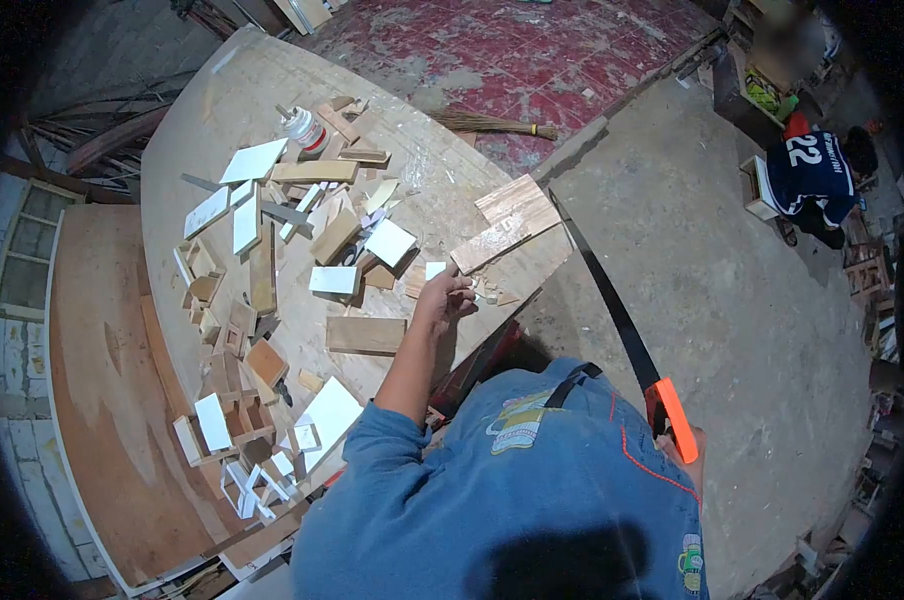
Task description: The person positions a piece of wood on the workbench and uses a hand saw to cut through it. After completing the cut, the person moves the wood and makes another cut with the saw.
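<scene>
Left hand pinching small white piece; right hand on saw handle.

Small white piece sits at the left hand's fingertips, closed on it, at workbench edge. Wooden board just beyond the grip, overhanging the edge. Handsaw blade runs from the board back to the orange handle, right hand wrapped around it, mostly hidden. Scattered offcuts and glue bottle farther out.

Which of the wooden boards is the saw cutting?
The plank overhanging the table's right edge; the saw meets its far end, left hand steadying it. Other boards lie loose mid-table.
</scene>
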